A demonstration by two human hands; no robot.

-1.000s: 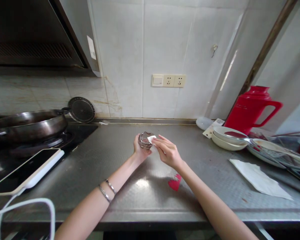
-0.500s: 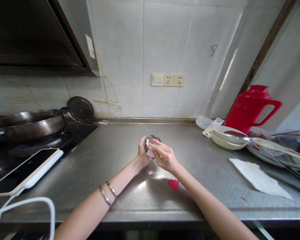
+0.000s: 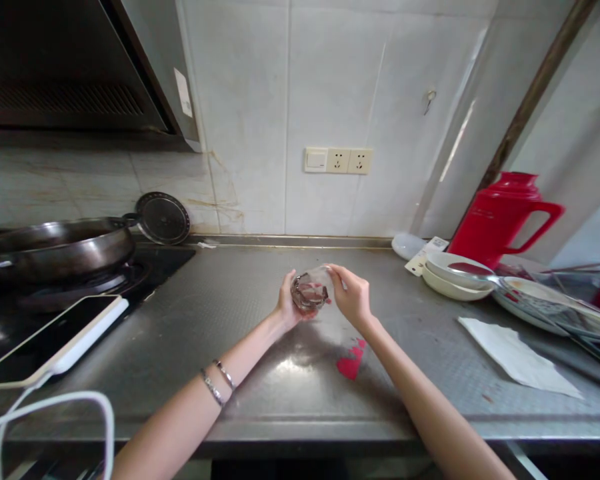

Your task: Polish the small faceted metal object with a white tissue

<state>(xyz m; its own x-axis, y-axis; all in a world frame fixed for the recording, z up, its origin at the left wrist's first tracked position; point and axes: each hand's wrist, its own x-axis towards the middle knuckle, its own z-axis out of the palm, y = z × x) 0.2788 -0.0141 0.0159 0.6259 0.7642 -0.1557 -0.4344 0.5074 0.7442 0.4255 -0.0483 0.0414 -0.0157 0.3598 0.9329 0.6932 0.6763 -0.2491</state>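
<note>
A clear, faceted glass [image 3: 310,291] is held tilted above the steel counter. My left hand [image 3: 289,305] wraps round its left side and underside, the thumb up along the edge. On the other side, my right hand [image 3: 353,293] has its fingers curled with the fingertips at the glass's right end, seemingly gripping it; part of that contact is hidden. Below the right wrist, a jagged red piece [image 3: 349,367], like cut paper or a sticker, lies on the counter.
A pan [image 3: 75,250] stands on the stove at left, with a phone [image 3: 55,340] and white cable in front. At right are a red thermos [image 3: 495,220], stacked bowls [image 3: 455,287], plates with utensils and a white napkin [image 3: 520,357].
My right hand has moved from over the glass to its right end. The glass has turned, showing more of its facets. The white patch by it no longer shows; more of the red piece does.
</note>
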